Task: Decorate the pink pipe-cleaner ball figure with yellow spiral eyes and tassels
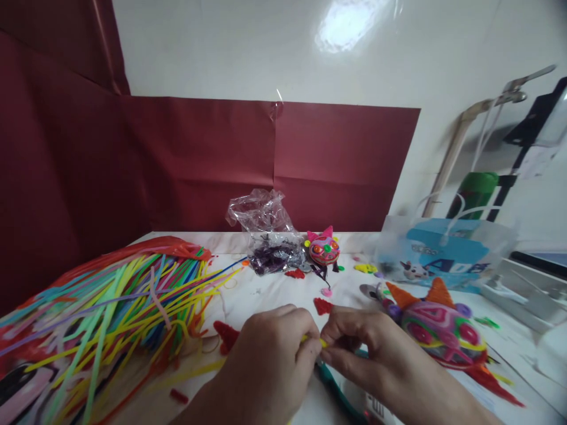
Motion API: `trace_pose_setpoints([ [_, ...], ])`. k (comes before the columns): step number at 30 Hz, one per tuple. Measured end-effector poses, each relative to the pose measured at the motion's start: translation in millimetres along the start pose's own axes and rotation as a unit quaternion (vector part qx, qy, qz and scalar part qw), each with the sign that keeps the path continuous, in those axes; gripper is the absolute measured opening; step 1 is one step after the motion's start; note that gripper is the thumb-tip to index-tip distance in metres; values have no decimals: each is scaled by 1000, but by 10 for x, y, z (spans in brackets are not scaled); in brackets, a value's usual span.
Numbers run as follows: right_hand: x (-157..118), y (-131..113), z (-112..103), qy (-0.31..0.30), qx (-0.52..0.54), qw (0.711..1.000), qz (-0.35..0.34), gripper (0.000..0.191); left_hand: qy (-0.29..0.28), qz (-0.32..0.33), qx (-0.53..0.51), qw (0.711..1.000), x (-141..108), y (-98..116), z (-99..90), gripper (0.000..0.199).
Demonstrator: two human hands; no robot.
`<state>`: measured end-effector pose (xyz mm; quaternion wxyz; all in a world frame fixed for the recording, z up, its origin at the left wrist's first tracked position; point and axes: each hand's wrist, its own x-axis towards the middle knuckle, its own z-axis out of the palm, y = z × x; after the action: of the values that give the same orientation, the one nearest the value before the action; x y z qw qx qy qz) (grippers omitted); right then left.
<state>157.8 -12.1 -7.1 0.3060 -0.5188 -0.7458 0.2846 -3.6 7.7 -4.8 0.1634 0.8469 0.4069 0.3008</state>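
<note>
The pipe-cleaner pile (128, 307) spreads near your left hand (270, 348); stray strands could snag it. Its fingertips and your right hand's (376, 354) pinch the yellow pipe cleaner (324, 343) between them; uneven pulling could slip it. Your right forearm might nudge the horned figure (443, 333) beside it.

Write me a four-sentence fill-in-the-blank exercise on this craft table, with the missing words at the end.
The left hand and the right hand pinch a strip coloured ____. The pile of colourful strips lies on the ____ side of the table. The larger ornament has two pointed ears coloured ____. The smaller ornament has two pointed ears coloured ____.

Missing words: yellow; left; orange; pink.
</note>
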Motion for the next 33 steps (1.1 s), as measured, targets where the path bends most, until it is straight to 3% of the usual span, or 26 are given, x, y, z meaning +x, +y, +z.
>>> trace_pose_setpoints([
  [5, 8, -46, 12, 20, 51, 998, 4, 22, 4, -22, -24, 999, -8, 27, -29, 16],
  [12, 25, -76, 50, 93, 142, 985, 11, 28, 80, -28, -39, 996, -13, 65, -45, 18],
  [16, 38, 15, 120, 163, 238, 957, -18, 28, 118, -48, -101, 987, -6, 91, -43, 17],
  [19, 31, 59, 144, 192, 317, 928, -36, 24, 105, -91, -199, 970, -12, 115, -15, 18],
  [24, 5, 68, 177, 200, 381, 901, -59, 16, 78, -143, -296, 941, -29, 163, 55, 19],
  [33, -26, 18, 281, 152, 518, 841, -36, 12, 71, -130, -384, 911, -52, 222, 124, 21],
])
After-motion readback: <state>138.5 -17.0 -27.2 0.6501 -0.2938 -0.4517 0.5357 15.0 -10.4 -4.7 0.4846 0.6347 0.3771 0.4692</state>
